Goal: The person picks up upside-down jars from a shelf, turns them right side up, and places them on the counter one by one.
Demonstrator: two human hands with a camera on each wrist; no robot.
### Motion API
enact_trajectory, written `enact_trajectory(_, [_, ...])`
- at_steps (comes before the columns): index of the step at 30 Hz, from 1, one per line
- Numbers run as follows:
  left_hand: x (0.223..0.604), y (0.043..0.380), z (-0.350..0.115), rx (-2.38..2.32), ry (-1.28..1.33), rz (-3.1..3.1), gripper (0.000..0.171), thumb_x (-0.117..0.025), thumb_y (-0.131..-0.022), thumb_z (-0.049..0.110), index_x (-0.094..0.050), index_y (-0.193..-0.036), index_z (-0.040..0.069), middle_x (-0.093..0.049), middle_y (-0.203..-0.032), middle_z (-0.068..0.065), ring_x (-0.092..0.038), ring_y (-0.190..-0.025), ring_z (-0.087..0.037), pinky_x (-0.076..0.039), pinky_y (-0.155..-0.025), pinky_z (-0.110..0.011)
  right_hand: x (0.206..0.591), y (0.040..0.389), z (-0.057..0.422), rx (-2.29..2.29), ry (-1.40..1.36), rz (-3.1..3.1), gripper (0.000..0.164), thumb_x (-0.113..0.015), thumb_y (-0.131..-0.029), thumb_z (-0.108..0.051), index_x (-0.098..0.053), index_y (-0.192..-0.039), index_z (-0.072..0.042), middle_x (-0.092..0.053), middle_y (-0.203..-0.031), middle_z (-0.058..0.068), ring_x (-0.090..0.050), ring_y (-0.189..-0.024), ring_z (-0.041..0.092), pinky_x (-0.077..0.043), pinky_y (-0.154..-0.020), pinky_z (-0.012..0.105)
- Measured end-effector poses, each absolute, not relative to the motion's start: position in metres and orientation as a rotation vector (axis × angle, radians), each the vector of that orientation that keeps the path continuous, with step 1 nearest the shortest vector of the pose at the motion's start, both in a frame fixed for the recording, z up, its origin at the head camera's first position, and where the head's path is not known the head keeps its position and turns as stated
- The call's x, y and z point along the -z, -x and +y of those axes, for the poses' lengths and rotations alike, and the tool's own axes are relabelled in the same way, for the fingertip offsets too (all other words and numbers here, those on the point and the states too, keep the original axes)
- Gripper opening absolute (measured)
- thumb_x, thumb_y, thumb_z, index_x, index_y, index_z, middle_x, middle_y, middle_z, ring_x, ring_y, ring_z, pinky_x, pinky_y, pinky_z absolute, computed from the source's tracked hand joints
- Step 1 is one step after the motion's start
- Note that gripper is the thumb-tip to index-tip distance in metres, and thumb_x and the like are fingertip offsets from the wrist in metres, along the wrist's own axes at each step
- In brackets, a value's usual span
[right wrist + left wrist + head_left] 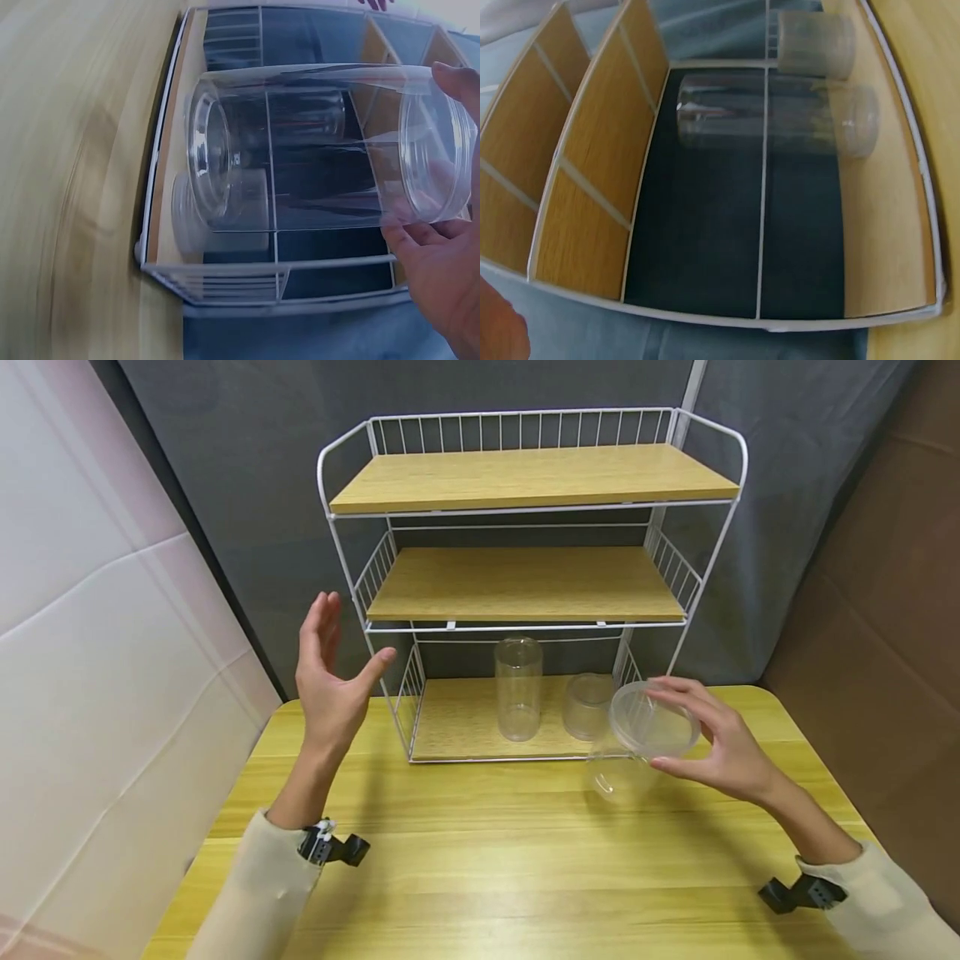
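Note:
My right hand (716, 739) grips a large clear jar (315, 150) by its lidded top, thumb on one side and fingers on the other. In the head view the jar hangs upright in front of the rack's lower right corner, its pale lid (654, 720) facing up. My left hand (330, 693) is raised beside the rack's left side, fingers up and thumb spread, holding nothing. On the bottom shelf (457, 718) stand a tall clear jar (518, 689) near the middle and a short clear jar (587, 706) to its right.
A white wire rack (525, 627) with three wooden shelves stands at the back of the wooden table (480, 860). Its middle shelf (525, 581) and top shelf (532, 477) lie above the jars. A white sheet (112, 652) borders the left, a brown panel (870, 568) the right.

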State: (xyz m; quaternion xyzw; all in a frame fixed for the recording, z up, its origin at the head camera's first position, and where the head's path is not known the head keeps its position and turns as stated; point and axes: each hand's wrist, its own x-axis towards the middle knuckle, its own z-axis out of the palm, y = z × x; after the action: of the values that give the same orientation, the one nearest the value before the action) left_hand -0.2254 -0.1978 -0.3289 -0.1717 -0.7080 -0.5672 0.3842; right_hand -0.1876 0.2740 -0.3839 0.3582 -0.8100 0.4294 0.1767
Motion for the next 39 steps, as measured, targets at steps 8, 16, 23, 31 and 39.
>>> enact_trajectory(8, [0.310,0.239,-0.197,1.446,0.439,-1.955,0.092,-0.081,-0.085,-0.009,-0.031,-0.162,-0.004,-0.039,-0.166,-0.018,-0.036,-0.156,-0.025,-0.027,-0.130,-0.039,0.389,0.188,0.291,-1.098,-0.961,-2.366,0.089,-0.097,-0.064,0.004,-0.063,-0.146,-0.006,-0.055,-0.151,0.012,-0.045,-0.143,0.005,-0.038,-0.109,0.009])
enact_trajectory(16, [0.310,0.258,-0.202,1.498,0.523,-1.954,0.095,-0.082,-0.085,-0.008,-0.030,-0.164,0.001,-0.039,-0.167,-0.011,-0.037,-0.155,-0.024,-0.029,-0.130,-0.038,0.395,0.183,0.309,-1.045,-0.891,-2.415,0.087,-0.098,-0.065,0.003,-0.063,-0.145,-0.004,-0.056,-0.151,0.010,-0.046,-0.141,0.001,-0.039,-0.102,0.008])
enact_trajectory(23, [0.309,0.266,-0.198,1.565,0.576,-1.917,0.093,-0.082,-0.085,-0.009,-0.032,-0.163,0.000,-0.038,-0.168,-0.011,-0.033,-0.158,-0.021,-0.028,-0.129,-0.034,0.403,0.180,0.327,-1.068,-0.865,-2.413,0.087,-0.097,-0.063,0.006,-0.064,-0.144,-0.005,-0.057,-0.149,0.014,-0.048,-0.138,0.002,-0.041,-0.094,0.011])
enact_trajectory(31, [0.310,0.272,-0.195,1.606,0.622,-1.869,0.097,-0.082,-0.080,-0.018,-0.032,-0.162,-0.004,-0.034,-0.168,-0.016,-0.031,-0.158,-0.028,-0.026,-0.130,-0.040,0.410,0.177,0.344,-1.018,-0.781,-2.478,0.085,-0.096,-0.067,0.003,-0.064,-0.145,-0.006,-0.057,-0.149,0.011,-0.046,-0.138,0.000,-0.039,-0.092,0.012])
enact_trajectory(39, [0.309,0.275,-0.193,1.547,0.582,-1.923,0.097,-0.084,-0.081,-0.013,-0.033,-0.163,-0.001,-0.038,-0.167,-0.017,-0.037,-0.155,-0.030,-0.031,-0.128,-0.039,0.418,0.178,0.355,-0.927,-0.728,-2.495,0.085,-0.098,-0.066,-0.002,-0.065,-0.144,-0.008,-0.057,-0.149,0.013,-0.042,-0.140,-0.006,-0.036,-0.095,0.006])
